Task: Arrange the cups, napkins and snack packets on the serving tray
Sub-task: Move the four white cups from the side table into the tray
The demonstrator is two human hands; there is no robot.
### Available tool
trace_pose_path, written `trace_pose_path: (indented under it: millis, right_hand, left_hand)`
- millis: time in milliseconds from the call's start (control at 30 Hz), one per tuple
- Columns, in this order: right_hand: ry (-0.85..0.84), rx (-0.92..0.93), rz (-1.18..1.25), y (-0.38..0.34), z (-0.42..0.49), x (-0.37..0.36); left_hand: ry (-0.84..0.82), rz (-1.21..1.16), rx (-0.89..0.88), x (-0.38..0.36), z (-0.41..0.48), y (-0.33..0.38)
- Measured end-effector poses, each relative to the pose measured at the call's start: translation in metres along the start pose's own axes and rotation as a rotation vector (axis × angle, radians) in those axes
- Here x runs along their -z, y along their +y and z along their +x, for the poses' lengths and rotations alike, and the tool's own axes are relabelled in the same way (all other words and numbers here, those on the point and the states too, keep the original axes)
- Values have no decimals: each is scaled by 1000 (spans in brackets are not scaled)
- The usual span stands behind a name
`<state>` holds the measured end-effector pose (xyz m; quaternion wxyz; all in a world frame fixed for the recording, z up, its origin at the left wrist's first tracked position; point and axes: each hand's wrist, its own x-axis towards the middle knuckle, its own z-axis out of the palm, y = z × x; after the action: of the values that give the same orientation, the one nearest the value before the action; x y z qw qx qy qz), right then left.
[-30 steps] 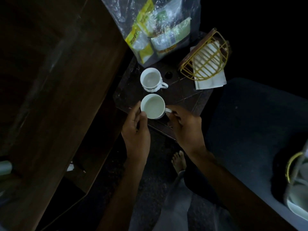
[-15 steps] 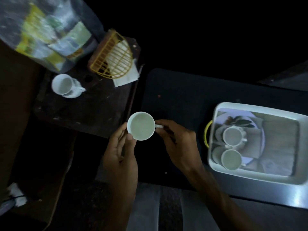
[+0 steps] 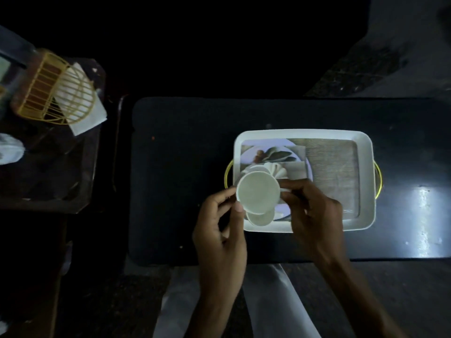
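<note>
Dim room, dark table [image 3: 183, 167], white serving tray [image 3: 366, 181] under both hands. The white cup [image 3: 258, 192] hangs above the tray's near-left corner: left hand [image 3: 220, 230] steadies its rim with fingertips, right hand [image 3: 314, 215] seems to pinch the handle. Another cup [image 3: 260, 218] sits just below. Two-handed, likely for a gentle landing.

Tray cups [image 3: 260, 217] mostly hidden
</note>
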<state>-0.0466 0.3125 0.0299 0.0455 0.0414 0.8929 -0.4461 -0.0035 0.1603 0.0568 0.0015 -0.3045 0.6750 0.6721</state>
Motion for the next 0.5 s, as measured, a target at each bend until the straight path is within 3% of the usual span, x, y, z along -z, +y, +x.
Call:
trace_pose_path:
  millis: [267, 500]
  right_hand:
    - [60, -49, -49, 79, -10, 56]
    - [36, -113, -16, 137, -18, 50]
  left_hand:
    - [-158, 119, 66, -84, -20, -20]
    - [-98, 78, 101, -88, -14, -38]
